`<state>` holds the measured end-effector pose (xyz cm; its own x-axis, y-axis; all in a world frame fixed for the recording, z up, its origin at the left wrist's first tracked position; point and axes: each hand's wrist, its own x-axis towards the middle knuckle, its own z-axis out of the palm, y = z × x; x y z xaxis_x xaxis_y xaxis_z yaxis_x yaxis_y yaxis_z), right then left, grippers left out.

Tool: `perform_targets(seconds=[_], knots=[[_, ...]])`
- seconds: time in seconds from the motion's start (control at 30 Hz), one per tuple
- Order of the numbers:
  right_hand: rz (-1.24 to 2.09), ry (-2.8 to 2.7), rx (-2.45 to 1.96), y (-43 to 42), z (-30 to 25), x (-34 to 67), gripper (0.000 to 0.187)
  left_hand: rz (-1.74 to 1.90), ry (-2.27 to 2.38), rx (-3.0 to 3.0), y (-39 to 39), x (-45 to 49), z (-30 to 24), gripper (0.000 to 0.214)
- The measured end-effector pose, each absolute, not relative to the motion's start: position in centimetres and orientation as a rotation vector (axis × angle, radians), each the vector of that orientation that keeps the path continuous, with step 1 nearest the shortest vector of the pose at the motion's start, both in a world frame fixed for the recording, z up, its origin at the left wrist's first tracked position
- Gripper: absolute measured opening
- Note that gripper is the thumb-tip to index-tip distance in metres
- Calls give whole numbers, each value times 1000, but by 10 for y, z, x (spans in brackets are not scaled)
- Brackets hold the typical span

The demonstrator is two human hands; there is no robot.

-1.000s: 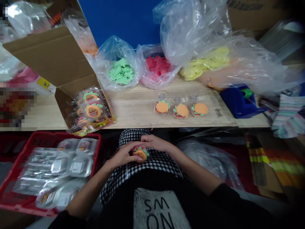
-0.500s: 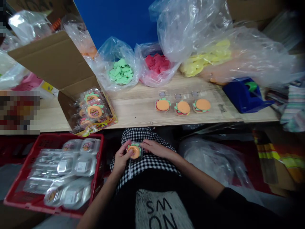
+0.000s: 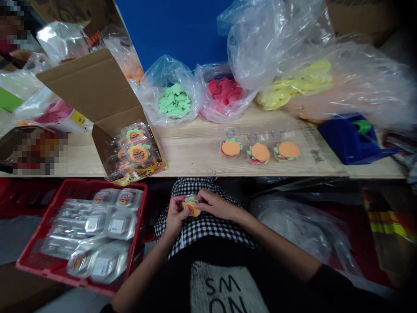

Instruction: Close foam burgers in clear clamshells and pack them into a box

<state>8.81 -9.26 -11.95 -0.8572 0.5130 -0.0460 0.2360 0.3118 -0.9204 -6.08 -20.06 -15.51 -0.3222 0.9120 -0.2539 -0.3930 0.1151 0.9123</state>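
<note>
One burger (image 3: 193,209) over the lap (image 3: 208,229), nearer than the surface (image 3: 185,163), I judge from afar light and soft, its clear case (image 3: 190,196) slippery, best held by its edges: the left hand (image 3: 176,215) pinches it, the right hand (image 3: 213,204) touches it, clamped or not I cannot tell.

Observed: toy burger (image 3: 194,211) orange and green; lap cloth (image 3: 208,228) black-and-white check; surface (image 3: 192,148) pale wood grain. Toward its far edge I note green pieces (image 3: 175,102), red pieces (image 3: 224,90), yellow pieces (image 3: 286,90). Tape dispenser (image 3: 345,141) blue, green inside; crate (image 3: 139,234) red.
</note>
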Motion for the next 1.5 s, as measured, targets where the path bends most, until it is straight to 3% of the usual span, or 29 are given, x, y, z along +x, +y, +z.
perform_targets(seconds=[0.3,0.47,0.57,1.13,1.5], knots=[[1488,-2548,-599,-92,-119,73,19,1312,1455,918,-218,-94,-165,43],[1424,-2671,-506,-82,-111,56,21,1120,1590,1257,-207,-121,-154,19],[1421,-2691,-486,-80,-110,49,21,1074,1643,1380,-187,-123,-140,16],[1548,-2569,-720,-85,-120,43,24,879,1575,1236,-170,-118,-119,15],[1488,-2640,-490,-90,-128,38,21,974,1602,1136,-181,-111,-126,19]])
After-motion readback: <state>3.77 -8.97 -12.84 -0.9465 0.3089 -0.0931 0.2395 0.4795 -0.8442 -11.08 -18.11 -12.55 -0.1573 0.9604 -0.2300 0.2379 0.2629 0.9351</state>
